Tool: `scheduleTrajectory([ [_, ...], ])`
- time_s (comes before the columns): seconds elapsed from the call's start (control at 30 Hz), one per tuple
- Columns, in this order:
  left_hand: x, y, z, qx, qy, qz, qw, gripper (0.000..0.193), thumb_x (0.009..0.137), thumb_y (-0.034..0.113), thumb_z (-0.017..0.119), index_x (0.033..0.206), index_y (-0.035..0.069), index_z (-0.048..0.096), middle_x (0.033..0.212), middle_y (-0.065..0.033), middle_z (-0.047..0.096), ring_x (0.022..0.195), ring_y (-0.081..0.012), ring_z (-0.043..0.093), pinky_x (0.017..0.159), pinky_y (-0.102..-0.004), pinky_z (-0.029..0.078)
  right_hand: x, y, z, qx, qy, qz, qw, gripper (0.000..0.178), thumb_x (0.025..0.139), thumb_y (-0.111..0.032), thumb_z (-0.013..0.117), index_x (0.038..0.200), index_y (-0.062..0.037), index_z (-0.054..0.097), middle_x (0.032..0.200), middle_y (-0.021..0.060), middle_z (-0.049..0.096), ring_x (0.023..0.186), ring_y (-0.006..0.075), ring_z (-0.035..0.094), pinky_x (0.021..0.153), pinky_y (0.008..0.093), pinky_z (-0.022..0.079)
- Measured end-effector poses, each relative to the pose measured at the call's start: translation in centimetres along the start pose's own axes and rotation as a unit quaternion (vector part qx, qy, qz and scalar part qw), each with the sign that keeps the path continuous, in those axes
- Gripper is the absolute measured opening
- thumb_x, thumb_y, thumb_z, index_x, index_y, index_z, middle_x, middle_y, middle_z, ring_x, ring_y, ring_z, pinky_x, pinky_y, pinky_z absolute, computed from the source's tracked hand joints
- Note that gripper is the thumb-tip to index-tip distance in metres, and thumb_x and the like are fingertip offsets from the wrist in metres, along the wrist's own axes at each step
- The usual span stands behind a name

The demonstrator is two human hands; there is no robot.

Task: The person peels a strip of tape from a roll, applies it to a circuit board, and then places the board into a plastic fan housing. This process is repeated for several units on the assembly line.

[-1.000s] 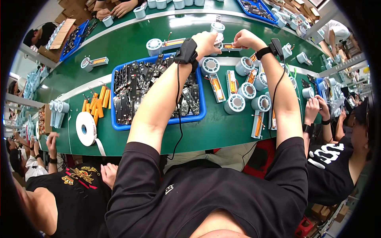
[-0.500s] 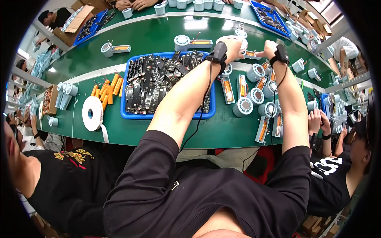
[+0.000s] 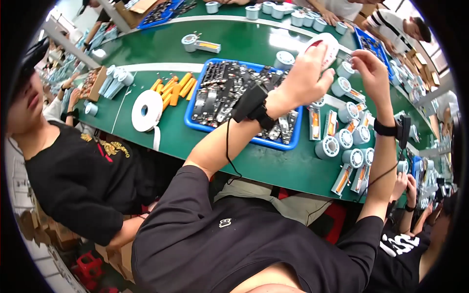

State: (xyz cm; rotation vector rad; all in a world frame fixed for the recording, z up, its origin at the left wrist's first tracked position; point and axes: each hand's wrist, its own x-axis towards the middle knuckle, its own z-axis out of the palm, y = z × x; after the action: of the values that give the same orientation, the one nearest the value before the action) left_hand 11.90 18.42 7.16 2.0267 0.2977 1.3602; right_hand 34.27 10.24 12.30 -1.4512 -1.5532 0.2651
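Note:
My left hand (image 3: 309,75) grips a white roll of tape (image 3: 326,49), holding it up over the far side of the bench. To its right, my right hand (image 3: 373,73) has its thumb and fingertips pinched together near the roll; what is between them is too small to make out. Just below the hands are light-blue round housings with handles (image 3: 341,87), several with orange battery cells in them. Under my left forearm lies a blue tray (image 3: 194,123) heaped with black circuit boards (image 3: 215,97).
A second white roll (image 3: 147,110) with a loose tail lies left of the tray, beside several orange cells (image 3: 172,89). One housing (image 3: 207,46) rests on the far green surface. Co-workers sit close on both sides; others work across the bench. Cables hang from both wrists.
The view has swung and tilted, shifting the bench in the picture. My left hand now holds the white roll raised and turned on edge. My right hand has closed to a pinch beside it.

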Motion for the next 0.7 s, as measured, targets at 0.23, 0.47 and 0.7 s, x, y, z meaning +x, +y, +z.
scheduleTrajectory([
  [0.23, -4.1, -1.6, -1.9, -0.009, -0.022, 0.043, 0.999, 0.076, 0.091, 0.005, 0.057, 0.152, -0.014, 0.016, 0.136, -0.0315, 0.035, 0.127, -0.0523, 0.039, 0.105, -0.0547, 0.036, -3.2, -9.0, 10.2, -0.366, 0.087, -0.307, 0.874, 0.023, 0.087, -0.004, 0.069, 0.110, -0.0021, 0.070, 0.110, 0.0145, 0.067, 0.089, 0.0294, 0.066, 0.077, 0.0369, 0.054],
  [0.47, -6.5, -2.2, -4.7, 0.041, -0.050, 0.025, 0.998, 0.078, 0.090, 0.001, 0.061, 0.152, -0.013, 0.017, 0.131, -0.0278, 0.039, 0.119, -0.0471, 0.045, 0.104, -0.0492, 0.039, -4.6, -8.5, 13.5, -0.255, 0.083, -0.265, 0.926, 0.017, 0.085, 0.003, 0.069, 0.101, 0.0003, 0.065, 0.106, 0.0162, 0.067, 0.090, 0.0319, 0.066, 0.078, 0.0372, 0.054],
  [0.7, -7.7, -2.2, -6.7, 0.013, -0.024, -0.069, 0.997, 0.090, 0.086, 0.015, 0.078, 0.153, -0.007, 0.023, 0.112, -0.0206, 0.062, 0.100, -0.0313, 0.063, 0.091, -0.0376, 0.050, -6.4, -7.8, 14.3, -0.090, 0.044, -0.161, 0.982, 0.012, 0.087, 0.001, 0.070, 0.095, 0.0019, 0.061, 0.091, 0.0133, 0.065, 0.075, 0.0228, 0.066, 0.071, 0.0309, 0.053],
])
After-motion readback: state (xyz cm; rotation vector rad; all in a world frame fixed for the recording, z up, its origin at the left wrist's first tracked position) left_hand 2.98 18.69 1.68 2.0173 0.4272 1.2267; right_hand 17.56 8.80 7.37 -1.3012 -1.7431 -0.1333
